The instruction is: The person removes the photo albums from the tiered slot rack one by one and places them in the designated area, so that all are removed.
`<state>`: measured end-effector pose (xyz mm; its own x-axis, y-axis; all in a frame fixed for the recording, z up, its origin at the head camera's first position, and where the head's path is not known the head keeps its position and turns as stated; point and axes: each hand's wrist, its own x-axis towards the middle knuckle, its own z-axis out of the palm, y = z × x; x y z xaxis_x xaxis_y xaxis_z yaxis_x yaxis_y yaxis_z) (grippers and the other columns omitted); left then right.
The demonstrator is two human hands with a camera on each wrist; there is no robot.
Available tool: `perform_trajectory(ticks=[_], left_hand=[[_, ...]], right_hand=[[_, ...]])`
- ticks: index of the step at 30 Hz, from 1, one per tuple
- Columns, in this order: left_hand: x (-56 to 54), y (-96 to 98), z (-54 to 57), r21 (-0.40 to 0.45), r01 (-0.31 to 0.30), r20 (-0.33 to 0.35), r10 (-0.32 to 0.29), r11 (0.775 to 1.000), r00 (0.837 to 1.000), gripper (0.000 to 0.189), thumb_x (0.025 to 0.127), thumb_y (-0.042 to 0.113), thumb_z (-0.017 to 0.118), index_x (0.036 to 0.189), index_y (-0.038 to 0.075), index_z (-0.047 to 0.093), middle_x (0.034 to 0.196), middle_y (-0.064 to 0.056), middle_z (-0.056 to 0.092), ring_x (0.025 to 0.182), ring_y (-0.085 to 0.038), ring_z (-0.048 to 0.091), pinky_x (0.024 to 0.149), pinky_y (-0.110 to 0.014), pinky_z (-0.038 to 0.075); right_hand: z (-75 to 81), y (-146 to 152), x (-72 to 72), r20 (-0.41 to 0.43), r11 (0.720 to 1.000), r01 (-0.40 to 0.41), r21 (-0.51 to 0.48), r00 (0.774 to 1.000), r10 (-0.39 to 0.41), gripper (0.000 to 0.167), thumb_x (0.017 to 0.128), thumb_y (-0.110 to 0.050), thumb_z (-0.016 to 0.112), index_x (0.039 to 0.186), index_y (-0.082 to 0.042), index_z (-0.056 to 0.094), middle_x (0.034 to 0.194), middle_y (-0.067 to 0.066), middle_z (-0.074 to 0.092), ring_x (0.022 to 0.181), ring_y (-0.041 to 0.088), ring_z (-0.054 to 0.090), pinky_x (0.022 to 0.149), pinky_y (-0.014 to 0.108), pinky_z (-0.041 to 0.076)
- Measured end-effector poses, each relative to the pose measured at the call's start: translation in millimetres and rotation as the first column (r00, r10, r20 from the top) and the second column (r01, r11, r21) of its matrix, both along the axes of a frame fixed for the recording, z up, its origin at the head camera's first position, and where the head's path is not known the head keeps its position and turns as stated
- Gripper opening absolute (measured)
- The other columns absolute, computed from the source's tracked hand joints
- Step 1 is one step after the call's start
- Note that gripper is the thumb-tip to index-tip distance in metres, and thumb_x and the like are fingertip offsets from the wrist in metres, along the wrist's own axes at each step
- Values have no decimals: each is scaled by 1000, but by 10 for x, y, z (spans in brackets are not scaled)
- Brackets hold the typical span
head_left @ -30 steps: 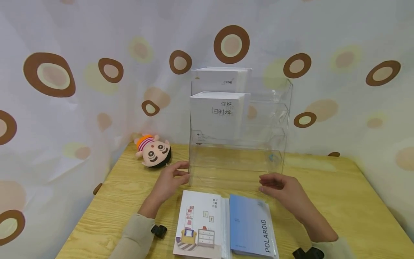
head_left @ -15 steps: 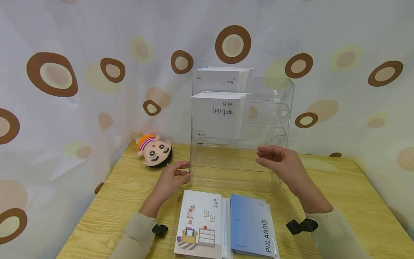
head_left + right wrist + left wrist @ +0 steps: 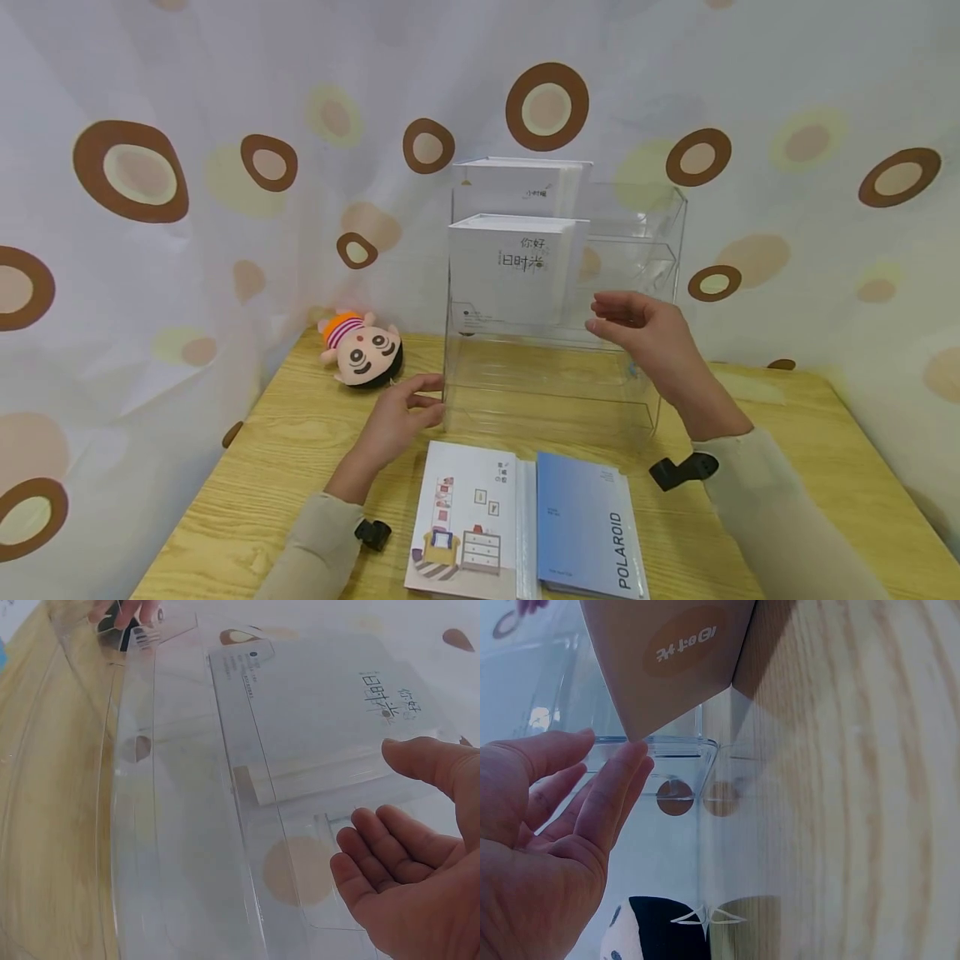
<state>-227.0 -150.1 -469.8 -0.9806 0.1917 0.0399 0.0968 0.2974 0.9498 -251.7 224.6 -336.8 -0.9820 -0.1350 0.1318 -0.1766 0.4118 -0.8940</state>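
Note:
A clear acrylic tiered rack (image 3: 551,404) stands on the table. In its upper tiers, toward the left, stand two white albums, a front one (image 3: 498,275) and a rear one (image 3: 498,192), both upright. My left hand (image 3: 393,421) is at the rack's lower left edge, fingertips right at the clear side panel; the left wrist view shows the fingers (image 3: 615,787) fairly straight. My right hand (image 3: 648,329) is raised in front of the rack's right half, holding nothing. In the right wrist view its thumb and fingers (image 3: 367,847) are apart and loosely bent, near the front album's side.
Before the rack lie a white album with a drawn room (image 3: 468,517) and a blue POLAROID album (image 3: 585,525). A plush doll (image 3: 363,350) lies at the left back of the wooden table (image 3: 787,467). A patterned curtain (image 3: 810,308) hangs behind.
My right hand has risen from the rack's lower right front to about its middle height. My left hand has stayed at the left edge; the albums have not moved.

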Motion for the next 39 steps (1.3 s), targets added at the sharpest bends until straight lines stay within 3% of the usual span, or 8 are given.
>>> perform_trajectory(ticks=[6, 10, 16, 22, 30, 39], left_hand=[[-11, -9, -13, -9, 8, -9, -8, 1000, 1000, 50, 107, 3, 73, 156, 1, 62, 155, -23, 66, 129, -39, 72, 99, -42, 71], [-8, -7, -26, -11, 13, -15, -14, 1000, 1000, 49, 108, 4, 73, 156, 1, 62, 155, -24, 66, 128, -39, 72, 99, -41, 71], [9, -7, -23, -12, 8, -18, -8, 1000, 1000, 48, 108, 3, 72, 155, 0, 62, 155, -24, 66, 127, -38, 73, 98, -42, 71], [7, -6, -24, -12, 9, -16, -9, 1000, 1000, 48, 108, 3, 72, 156, 1, 62, 155, -24, 66, 128, -39, 72, 99, -41, 71], [3, 0, -12, -18, 1, -11, -1, 1000, 1000, 50, 108, 5, 73, 156, 2, 63, 155, -22, 67, 129, -38, 72, 99, -41, 71], [5, -5, -20, -24, 11, -19, -11, 1000, 1000, 49, 108, 5, 73, 156, 1, 62, 154, -22, 67, 128, -38, 72, 99, -42, 71]], right_hand=[[66, -63, -96, 1, 1000, 20, -4, 1000, -20, 57, 108, -32, 78, 158, -9, 62, 151, 13, 68, 124, 1, 66, 97, 7, 57], [114, -107, -161, -10, 1000, 25, 10, 1000, -25, 60, 108, -33, 78, 161, -9, 60, 158, 18, 64, 135, 13, 65, 99, 7, 54], [229, -210, -235, -54, 999, 49, 6, 997, -49, 62, 106, -34, 80, 161, -14, 60, 158, 12, 66, 143, 27, 62, 107, 16, 53], [275, -274, -284, -64, 996, 91, -17, 994, -92, 63, 105, -35, 81, 161, -16, 60, 158, 11, 65, 142, 24, 62, 116, 28, 55], [287, -316, -362, -48, 991, 81, -111, 995, -87, 57, 106, -29, 81, 157, -15, 62, 153, 9, 67, 138, 19, 64, 112, 26, 56], [356, -393, -425, -29, 980, 73, -184, 996, -80, 58, 104, -29, 83, 156, -12, 63, 143, 0, 69, 131, 12, 64, 121, 34, 55]])
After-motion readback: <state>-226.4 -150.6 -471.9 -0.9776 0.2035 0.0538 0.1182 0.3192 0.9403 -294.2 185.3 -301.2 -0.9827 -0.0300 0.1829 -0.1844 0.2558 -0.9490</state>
